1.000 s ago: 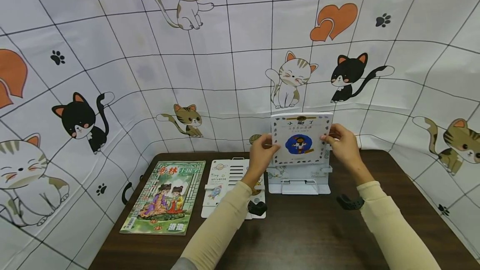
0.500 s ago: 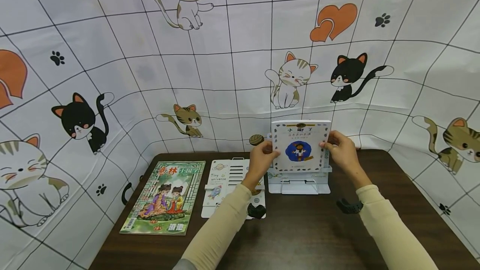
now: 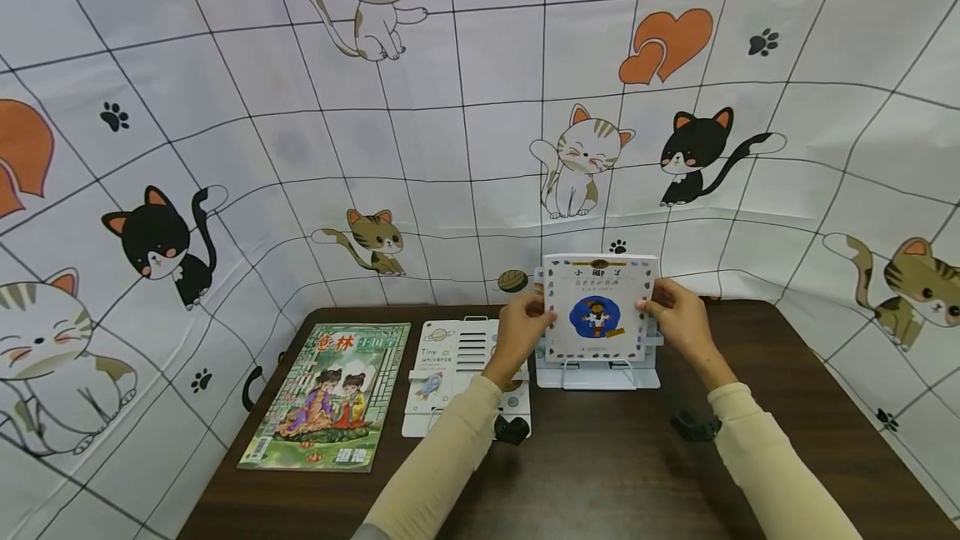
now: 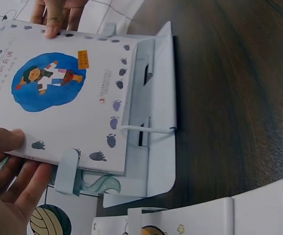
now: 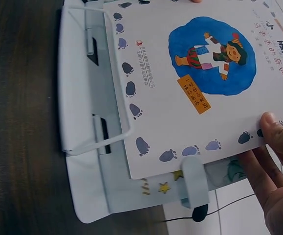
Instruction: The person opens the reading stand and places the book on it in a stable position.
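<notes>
A white picture book (image 3: 597,307) with a blue oval and a child on its cover stands nearly upright against a pale book stand (image 3: 597,376). My left hand (image 3: 519,330) pinches its left edge, thumb on the cover and fingers behind, as the left wrist view shows. At the opposite edge my right hand (image 3: 684,322) pinches it the same way. The book's lower edge is close to the stand's ledge and its wire page holder (image 5: 102,142). Side clips (image 4: 68,171) of the stand sit right beside the book's edges. The stand's back panel is mostly hidden behind the book.
A second white stand (image 3: 442,357), marked "Tiny universe", lies folded flat left of the upright one. Further left lies a green magazine (image 3: 330,398) on the dark wooden table (image 3: 585,473). A wall cloth (image 3: 495,140) with printed cats rises behind the table's back edge.
Both hands have lowered the picture book in front of the stand, bringing its bottom edge down toward the ledge. The magazine and the flat stand have stayed in place.
</notes>
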A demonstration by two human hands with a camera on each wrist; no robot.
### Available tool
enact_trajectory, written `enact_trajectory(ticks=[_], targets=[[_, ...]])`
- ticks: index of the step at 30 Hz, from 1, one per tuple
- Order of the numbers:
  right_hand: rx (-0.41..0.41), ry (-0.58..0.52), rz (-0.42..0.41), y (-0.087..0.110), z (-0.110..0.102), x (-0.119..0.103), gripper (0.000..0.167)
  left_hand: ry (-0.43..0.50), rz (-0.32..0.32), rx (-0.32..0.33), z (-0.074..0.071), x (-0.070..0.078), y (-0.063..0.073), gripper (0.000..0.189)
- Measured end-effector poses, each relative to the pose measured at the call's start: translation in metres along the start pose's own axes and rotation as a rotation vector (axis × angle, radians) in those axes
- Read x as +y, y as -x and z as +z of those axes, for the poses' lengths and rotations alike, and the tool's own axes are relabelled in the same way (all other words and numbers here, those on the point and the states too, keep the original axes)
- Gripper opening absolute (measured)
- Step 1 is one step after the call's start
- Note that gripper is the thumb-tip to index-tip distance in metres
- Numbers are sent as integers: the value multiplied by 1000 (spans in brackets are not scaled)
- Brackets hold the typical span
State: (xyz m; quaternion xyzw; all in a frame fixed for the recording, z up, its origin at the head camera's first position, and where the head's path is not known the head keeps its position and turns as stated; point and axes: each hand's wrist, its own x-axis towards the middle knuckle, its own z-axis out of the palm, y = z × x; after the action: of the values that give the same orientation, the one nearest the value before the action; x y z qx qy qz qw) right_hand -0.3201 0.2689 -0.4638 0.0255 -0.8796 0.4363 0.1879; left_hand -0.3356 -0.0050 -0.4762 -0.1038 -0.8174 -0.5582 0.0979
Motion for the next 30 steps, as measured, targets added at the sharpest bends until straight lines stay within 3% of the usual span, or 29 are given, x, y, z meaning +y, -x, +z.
enact_trajectory(ticks=[11,18,24,30], targets=[[57,49,-17,4,7,8,25,-121,75,84,3,0,3,17],[93,87,-12,8,11,5,28,-99,85,81,3,-2,5,14],[119,22,50,11,12,4,34,-101,131,99,4,-6,6,13],[112,28,70,13,12,5,31,-107,105,97,4,-9,10,15]])
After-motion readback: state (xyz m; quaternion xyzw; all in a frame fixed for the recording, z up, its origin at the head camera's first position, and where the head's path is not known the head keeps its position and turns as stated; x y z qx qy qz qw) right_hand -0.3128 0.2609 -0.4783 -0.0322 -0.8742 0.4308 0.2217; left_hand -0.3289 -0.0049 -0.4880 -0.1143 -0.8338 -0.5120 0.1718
